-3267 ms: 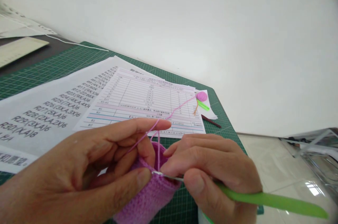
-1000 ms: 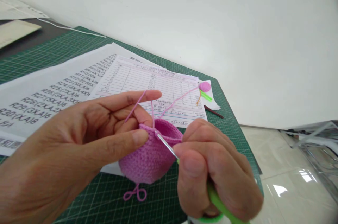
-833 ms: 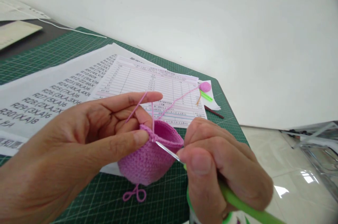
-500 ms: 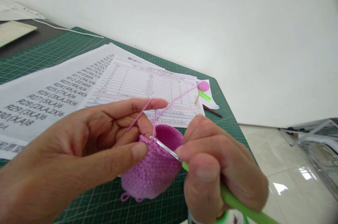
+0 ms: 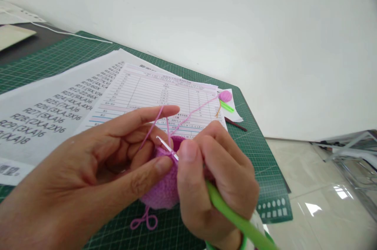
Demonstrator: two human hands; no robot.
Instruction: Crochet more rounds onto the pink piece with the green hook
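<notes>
Nearest, the right hand (image 5: pixel 218 183) has moved left over the pink crocheted cup (image 5: pixel 161 187), hiding more of it. Its fingers curl together around the green handle of a crochet hook (image 5: pixel 232 210), whose steel tip now points up-left across the rim. The left hand (image 5: pixel 88 163) clamps the rim between thumb and fingers. Pink yarn (image 5: pixel 191 114) rises past the raised index finger (image 5: pixel 153 110) to a yarn ball (image 5: pixel 225 95) on white paper (image 5: pixel 232 114), at the far corner of a green cutting mat (image 5: pixel 259 187).
</notes>
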